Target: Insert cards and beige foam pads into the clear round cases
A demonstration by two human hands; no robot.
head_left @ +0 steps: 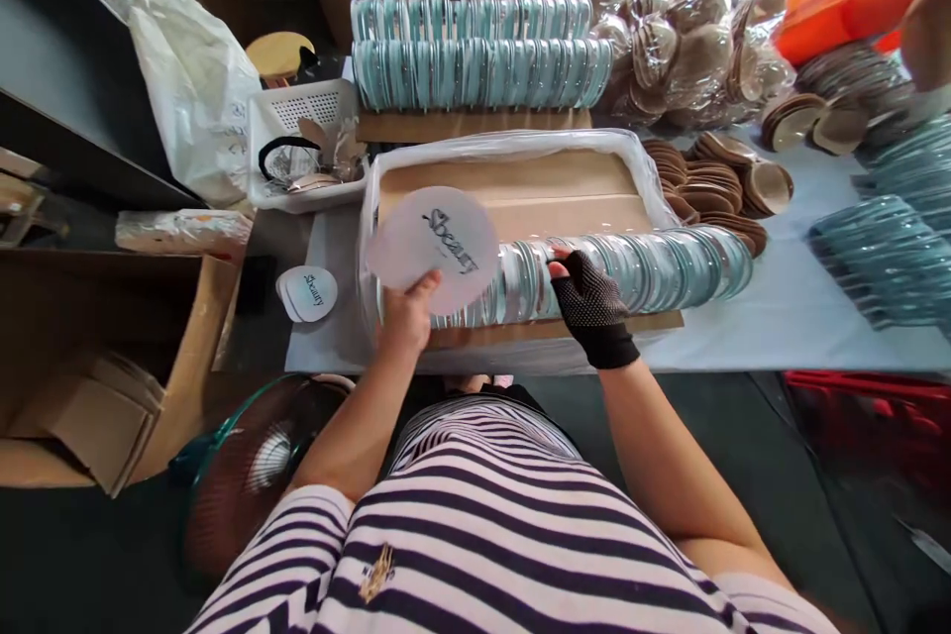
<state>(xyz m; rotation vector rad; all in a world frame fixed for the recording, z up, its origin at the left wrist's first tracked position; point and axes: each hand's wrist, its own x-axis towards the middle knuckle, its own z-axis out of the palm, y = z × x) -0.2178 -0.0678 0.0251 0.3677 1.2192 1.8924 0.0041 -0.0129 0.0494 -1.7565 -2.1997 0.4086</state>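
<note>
Bare and with its thumb across the front, my left hand (408,315) grips a round, pale frosted disc (438,228) printed with "Sbeauty" lettering, held tilted above the lined tray. A black fingerless glove with a dotted grip covers my right hand (590,302). Its thumb and finger are pinched close together at the long row of upright, glassy round discs (661,267); whatever is between them is hidden. That row lies on cardboard along the tray's near side. A smaller white oval card stack (308,294) with the same lettering rests to the left.
Two more disc rows (479,74) stand behind the plastic-wrapped tray (512,147). A white basket (301,109) is at left. Brown round pieces (705,183) and bagged ones (690,45) lie right. Below left are a fan (260,475) and cardboard box (185,347). Another person's hand (928,35) shows upper right.
</note>
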